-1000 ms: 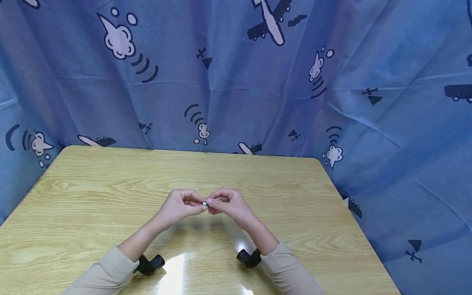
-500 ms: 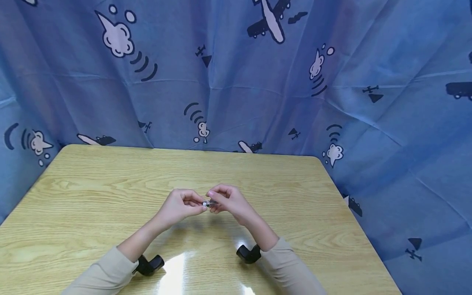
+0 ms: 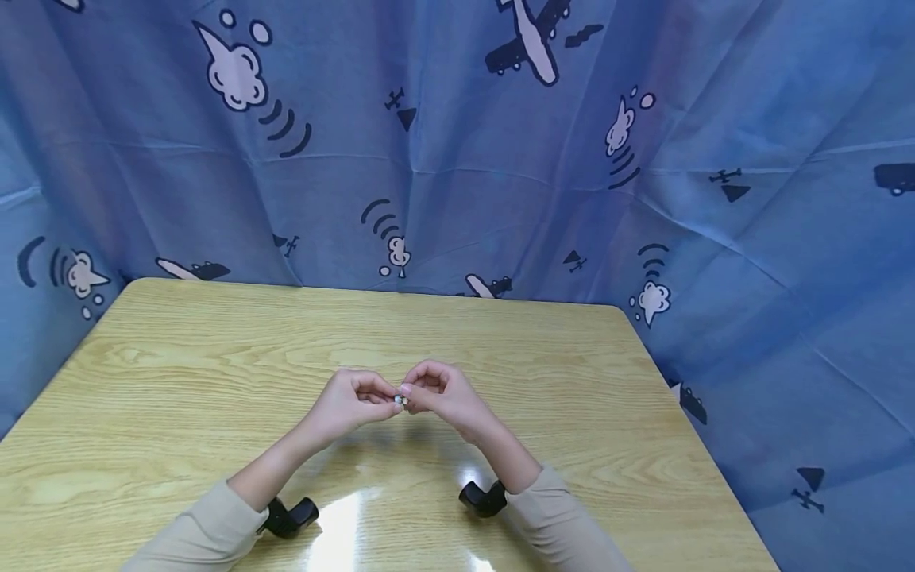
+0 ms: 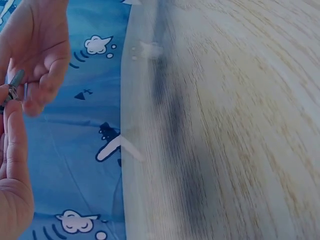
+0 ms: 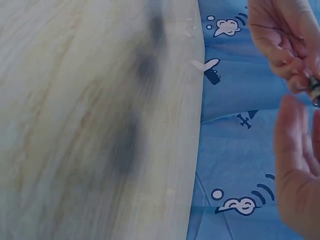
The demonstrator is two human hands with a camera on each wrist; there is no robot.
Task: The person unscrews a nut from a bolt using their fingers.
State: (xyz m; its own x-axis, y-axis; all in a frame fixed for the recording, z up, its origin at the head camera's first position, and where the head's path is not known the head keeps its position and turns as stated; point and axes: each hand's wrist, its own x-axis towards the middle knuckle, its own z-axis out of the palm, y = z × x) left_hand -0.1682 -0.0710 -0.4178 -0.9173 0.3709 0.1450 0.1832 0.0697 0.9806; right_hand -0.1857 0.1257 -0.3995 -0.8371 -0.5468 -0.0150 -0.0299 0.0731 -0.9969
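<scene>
Evidently the left hand (image 3: 349, 402) does the holding: its grip pinches a small metal bolt (image 4: 17, 78) between thumb and fingertips, probably to steady it and leave the slender shank exposed. Taking the bolt as a dial's centre, that hand lies at nine o'clock, the right hand (image 3: 452, 401) at three, its fingers bent close by; whether its grip holds anything, I cannot tell. Shiny rings (image 4: 12, 92) circle the grey, ribbed shank. Both hands are raised over a smooth, glossy wood-grain counter (image 3: 214, 349), and at twelve o'clock a creased blue curtain (image 3: 465, 222) hangs behind.
</scene>
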